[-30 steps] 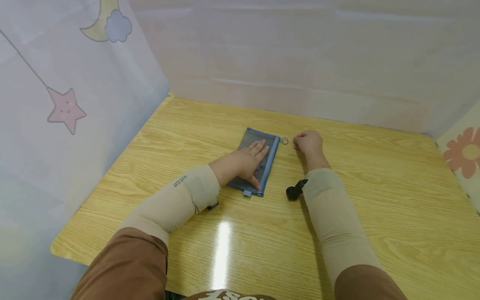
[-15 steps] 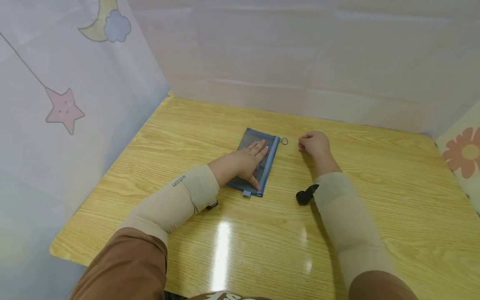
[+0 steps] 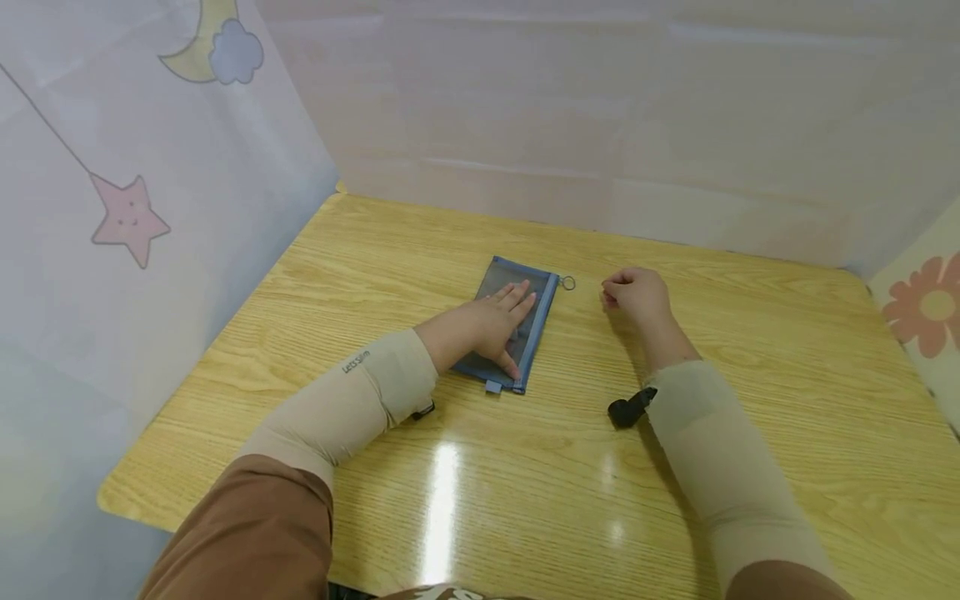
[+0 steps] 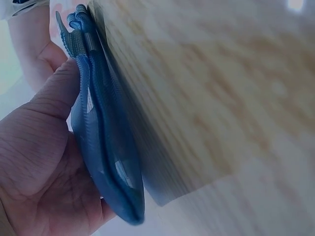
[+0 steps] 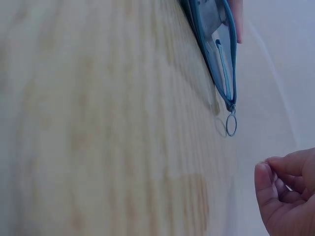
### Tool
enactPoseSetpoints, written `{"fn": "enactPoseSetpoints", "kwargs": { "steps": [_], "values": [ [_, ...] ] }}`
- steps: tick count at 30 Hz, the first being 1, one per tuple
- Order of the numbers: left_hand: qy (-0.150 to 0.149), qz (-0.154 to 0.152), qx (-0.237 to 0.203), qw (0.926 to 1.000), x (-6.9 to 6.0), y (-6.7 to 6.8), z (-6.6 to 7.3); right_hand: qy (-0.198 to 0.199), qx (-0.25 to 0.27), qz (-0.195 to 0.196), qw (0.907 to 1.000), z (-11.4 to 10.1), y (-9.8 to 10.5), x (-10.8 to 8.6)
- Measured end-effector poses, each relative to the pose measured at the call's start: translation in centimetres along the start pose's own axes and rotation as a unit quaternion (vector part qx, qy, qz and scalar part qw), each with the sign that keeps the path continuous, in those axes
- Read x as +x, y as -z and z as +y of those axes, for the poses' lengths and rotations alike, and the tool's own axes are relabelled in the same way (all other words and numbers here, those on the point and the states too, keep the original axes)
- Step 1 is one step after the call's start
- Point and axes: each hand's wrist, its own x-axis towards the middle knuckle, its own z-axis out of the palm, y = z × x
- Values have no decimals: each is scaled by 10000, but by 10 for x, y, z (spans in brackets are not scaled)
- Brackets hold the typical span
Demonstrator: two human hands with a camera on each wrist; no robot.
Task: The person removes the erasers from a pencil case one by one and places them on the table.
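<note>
Steadying the flat blue-edged grey mesh zip pouch (image 3: 522,339) on the yellow wood-grain counter (image 3: 525,483) with a spread left hand (image 3: 492,325), ideally pressing evenly against slipping, while curling a seemingly empty right hand (image 3: 637,293) just right of the round metal ring (image 5: 236,125).

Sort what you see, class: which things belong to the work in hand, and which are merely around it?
Seemingly part of the work:
pouch, lying under the left hand
ring, attached at the pouch's corner
right hand, fingers curled, apart from the ring

Just around it:
table, beneath the pouch
star, moon, cloud and flower, only decoration
</note>
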Motion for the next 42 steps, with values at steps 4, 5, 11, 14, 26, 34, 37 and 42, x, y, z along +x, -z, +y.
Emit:
{"fn": "enactPoseSetpoints", "kwargs": {
  "steps": [4, 5, 11, 14, 26, 34, 37, 42],
  "values": [
    [-19, 14, -41, 10000, 0, 0, -1, 124, 54, 5, 9999, -1, -1, -6],
    [-21, 26, -49, 10000, 1, 0, -1, 134, 100, 1, 9999, -2, -2, -7],
    [-52, 51, -80, 9999, 1, 0, -3, 227, 210, -56, 9995, -3, -4, -15],
    [-79, 64, -77, 9999, 1, -1, -4, 257, 202, -136, 9994, -4, -5, -19],
    [-138, 126, -346, 9992, -2, -1, -6, 252, 448, -172, 9985, -2, -10, -28],
    [-114, 53, -456, 9989, -4, 2, -7, 346, 589, -216, 9974, -3, -12, -32],
    [-139, 78, -527, 9985, -4, 1, -8, 419, 580, -270, 9971, -3, -13, -33],
    [-162, 258, -751, 9967, -3, 0, -12, 488, 652, -393, 9959, -4, -15, -37]
  ]
}}
